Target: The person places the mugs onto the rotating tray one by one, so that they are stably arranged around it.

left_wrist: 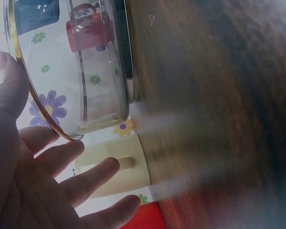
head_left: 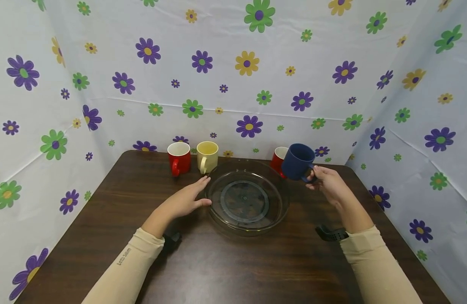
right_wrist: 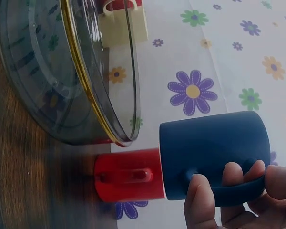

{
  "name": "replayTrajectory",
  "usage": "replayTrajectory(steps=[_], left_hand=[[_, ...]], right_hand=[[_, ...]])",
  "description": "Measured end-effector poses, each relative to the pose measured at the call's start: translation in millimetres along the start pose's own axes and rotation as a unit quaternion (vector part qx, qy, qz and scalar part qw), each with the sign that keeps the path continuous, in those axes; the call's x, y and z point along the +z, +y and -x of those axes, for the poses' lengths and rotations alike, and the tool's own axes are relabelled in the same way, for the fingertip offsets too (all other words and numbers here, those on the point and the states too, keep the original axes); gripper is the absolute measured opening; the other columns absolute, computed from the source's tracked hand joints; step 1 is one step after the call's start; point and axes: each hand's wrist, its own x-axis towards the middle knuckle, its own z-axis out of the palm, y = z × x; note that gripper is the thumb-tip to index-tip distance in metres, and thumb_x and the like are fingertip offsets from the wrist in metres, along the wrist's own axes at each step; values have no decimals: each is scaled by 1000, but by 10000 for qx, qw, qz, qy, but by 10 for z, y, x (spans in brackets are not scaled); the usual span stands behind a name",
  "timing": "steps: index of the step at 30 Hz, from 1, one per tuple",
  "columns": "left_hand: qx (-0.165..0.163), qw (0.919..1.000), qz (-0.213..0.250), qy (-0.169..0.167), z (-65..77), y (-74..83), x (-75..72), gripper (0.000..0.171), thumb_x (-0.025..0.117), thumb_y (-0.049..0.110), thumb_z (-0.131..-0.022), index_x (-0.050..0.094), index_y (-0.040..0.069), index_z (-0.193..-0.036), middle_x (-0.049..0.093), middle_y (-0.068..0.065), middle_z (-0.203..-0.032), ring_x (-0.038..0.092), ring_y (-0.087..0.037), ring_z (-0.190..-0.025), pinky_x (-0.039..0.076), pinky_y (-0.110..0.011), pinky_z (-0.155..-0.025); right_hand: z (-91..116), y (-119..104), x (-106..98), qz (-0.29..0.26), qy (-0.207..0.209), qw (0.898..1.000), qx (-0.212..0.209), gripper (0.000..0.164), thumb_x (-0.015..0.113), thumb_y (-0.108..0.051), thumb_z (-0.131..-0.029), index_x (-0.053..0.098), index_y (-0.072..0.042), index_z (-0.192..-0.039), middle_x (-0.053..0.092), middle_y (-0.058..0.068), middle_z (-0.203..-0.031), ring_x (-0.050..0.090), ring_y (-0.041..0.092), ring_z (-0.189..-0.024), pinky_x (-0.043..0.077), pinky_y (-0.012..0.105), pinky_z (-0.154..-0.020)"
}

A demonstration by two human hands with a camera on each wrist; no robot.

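Observation:
My right hand (head_left: 330, 185) grips the handle of a dark blue mug (right_wrist: 212, 150), held slightly tilted. The mug's lower edge is right at the top of a red mug (right_wrist: 128, 175) with a white inside, which the blue one partly covers in the head view. A large round see-through glass bowl (head_left: 245, 226) is on the table between my hands. At its left side my left hand (head_left: 185, 198) spreads its fingers, thumb apart, with fingertips right at the rim. Behind that hand stand a yellow mug (head_left: 207, 158) and another red mug (head_left: 182, 162).
The dark brown wooden table (head_left: 252, 266) backs onto a white cloth (head_left: 218, 93) printed with flowers, which also hangs along both sides. A black strap (head_left: 330, 233) sits at the right wrist, below the hand.

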Motion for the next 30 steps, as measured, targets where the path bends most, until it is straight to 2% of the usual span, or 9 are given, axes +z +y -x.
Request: replayTrajectory(steps=[17,23,30], left_hand=[[-30,10000,-35,-28,-13,-16,10,82,67,37,-98,27,-1,-158,25,-24,-163,31,-42,-148,26,-57,-119],[6,10000,-32,-22,-17,-18,18,81,68,33,-98,27,-2,-158,26,-25,-163,31,-42,-148,26,-58,-119],[-72,9999,-58,-57,-16,-18,15,83,67,37,-98,25,0,-159,24,-22,-164,30,-40,-149,25,-55,-120]], right_hand=[[-40,-31,229,205,-427,9989,-53,35,37,-20,-111,56,-7,-85,62,-2,-80,67,12,-74,57,25,-72],[-69,-17,344,321,-555,9979,62,35,37,-21,-111,55,-6,-85,60,0,-83,66,12,-75,57,26,-74],[-130,21,440,294,-715,9970,106,35,35,-18,-112,55,-4,-87,59,2,-85,66,13,-78,58,26,-76]])
